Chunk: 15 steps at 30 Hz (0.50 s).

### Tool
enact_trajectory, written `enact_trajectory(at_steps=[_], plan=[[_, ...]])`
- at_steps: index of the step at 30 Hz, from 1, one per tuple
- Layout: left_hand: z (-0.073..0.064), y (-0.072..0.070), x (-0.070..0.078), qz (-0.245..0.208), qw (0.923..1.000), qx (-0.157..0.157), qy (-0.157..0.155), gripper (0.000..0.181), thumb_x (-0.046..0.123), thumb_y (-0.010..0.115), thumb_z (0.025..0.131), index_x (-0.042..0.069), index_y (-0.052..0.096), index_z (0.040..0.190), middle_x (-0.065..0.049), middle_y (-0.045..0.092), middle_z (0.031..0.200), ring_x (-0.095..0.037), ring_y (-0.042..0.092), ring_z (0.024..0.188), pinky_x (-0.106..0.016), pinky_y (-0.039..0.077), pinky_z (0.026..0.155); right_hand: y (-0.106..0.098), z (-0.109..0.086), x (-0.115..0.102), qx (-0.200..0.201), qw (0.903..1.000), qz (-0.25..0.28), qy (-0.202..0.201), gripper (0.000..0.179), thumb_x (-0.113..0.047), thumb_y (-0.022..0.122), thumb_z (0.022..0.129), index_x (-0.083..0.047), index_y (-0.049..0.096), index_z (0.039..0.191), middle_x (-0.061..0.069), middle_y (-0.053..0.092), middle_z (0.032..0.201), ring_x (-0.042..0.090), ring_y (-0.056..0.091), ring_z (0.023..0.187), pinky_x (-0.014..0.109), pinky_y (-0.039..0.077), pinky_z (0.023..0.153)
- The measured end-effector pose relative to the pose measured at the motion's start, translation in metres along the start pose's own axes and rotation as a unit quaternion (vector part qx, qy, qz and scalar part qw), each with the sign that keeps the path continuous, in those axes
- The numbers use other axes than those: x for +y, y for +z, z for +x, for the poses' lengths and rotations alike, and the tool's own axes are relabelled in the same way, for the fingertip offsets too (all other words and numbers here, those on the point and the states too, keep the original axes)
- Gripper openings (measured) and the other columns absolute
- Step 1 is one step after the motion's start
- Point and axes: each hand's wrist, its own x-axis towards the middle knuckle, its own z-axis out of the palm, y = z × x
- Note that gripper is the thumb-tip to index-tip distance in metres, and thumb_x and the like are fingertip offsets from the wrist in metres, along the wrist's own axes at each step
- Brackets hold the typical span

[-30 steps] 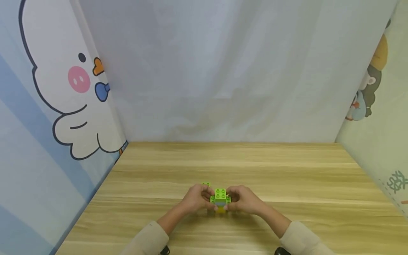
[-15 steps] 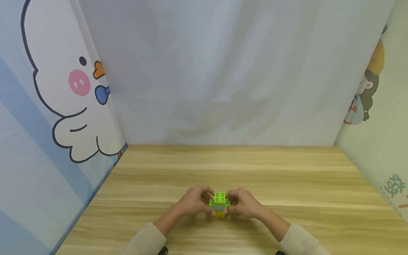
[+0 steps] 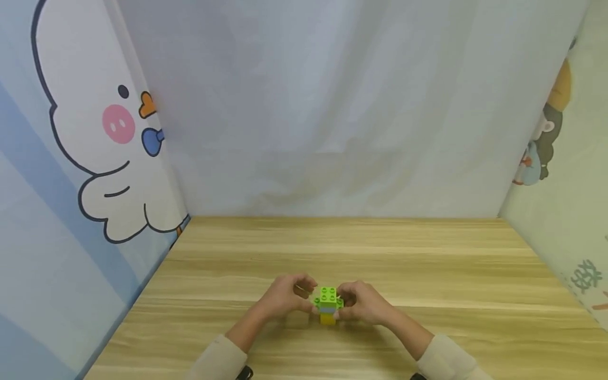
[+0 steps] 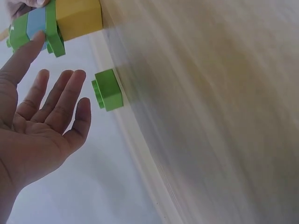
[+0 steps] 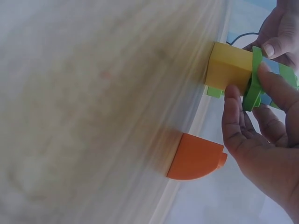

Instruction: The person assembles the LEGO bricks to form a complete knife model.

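A stack of building bricks (image 3: 328,296) stands upright on the table between both hands. It has a yellow brick (image 4: 79,18) at the bottom, a wider flat green piece (image 5: 252,81) above it, then a light blue brick (image 5: 271,66) and a green studded brick on top. My right hand (image 3: 364,302) grips the stack from the right, thumb at the blue brick and fingers round the far side. My left hand (image 3: 284,296) is spread at the left, its fingers off the stack and its thumb tip right at the blue brick.
In the left wrist view a loose green brick (image 4: 108,89) lies on the table beyond the left fingers. An orange brick with a rounded side (image 5: 196,157) lies near the right hand. A pale curtain (image 3: 342,116) hangs behind the wooden table (image 3: 408,253).
The left hand's fingers have opened and drawn back a little to the left from the stack. The right hand keeps its hold, and the stack stays in place.
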Motion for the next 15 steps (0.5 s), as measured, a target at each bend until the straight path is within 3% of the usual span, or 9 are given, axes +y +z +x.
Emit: enact_trajectory(at_steps=[5,15], plan=[[-0.002,-0.007,-0.003,-0.017,0.9997,0.017,-0.003,0.049,0.005,0.081,0.068,-0.003,0.06,0.111,-0.016,0.06,0.107,-0.034,0.059,0.094,-0.036,0.051,0.076,0.0,-0.001,-0.003,-0.001,1.0,0.002,-0.002,0.03,-0.012,0.077,0.075,-0.001,0.062,0.099,0.003,0.065,0.088,0.017,0.061,0.078,0.032,0.051,0.07],[-0.001,-0.016,-0.009,0.02,0.9991,0.038,-0.003,0.046,0.007,0.081,0.069,0.0,0.062,0.11,-0.015,0.06,0.109,-0.032,0.057,0.093,-0.038,0.05,0.073,0.0,-0.005,-0.008,-0.001,1.0,-0.005,-0.002,0.031,-0.011,0.077,0.075,0.0,0.062,0.1,0.005,0.065,0.09,0.019,0.06,0.08,0.036,0.051,0.071]])
